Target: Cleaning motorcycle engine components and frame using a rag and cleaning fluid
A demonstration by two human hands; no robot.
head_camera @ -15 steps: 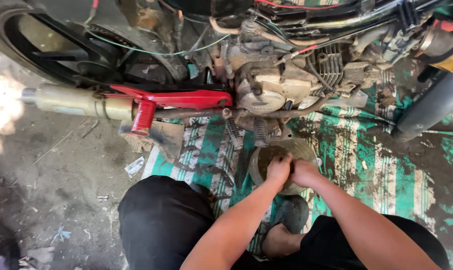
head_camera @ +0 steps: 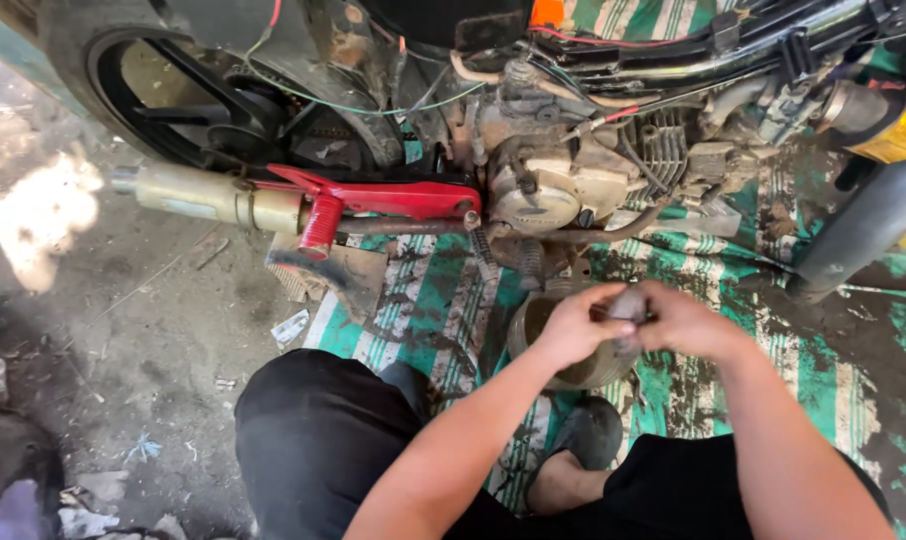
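Head view, knees: black trousers [head_camera: 318,440] fill the bottom edge, feet partly hidden.
Left hand [head_camera: 571,325]: fingers curled closed on a small grey part [head_camera: 628,303].
Right hand [head_camera: 685,322]: pinches the same part from the other side.
Small grey part: mostly covered by fingers, its long axis cannot be told.
Metal bowl [head_camera: 558,350]: just below the hands, on the green striped mat [head_camera: 428,300].
Engine [head_camera: 563,170]: beyond the hands, top cut off.

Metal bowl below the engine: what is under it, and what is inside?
The metal bowl sits on the green striped mat. Both hands, left hand and right hand, hold a small grey part above it, hiding most of its inside.
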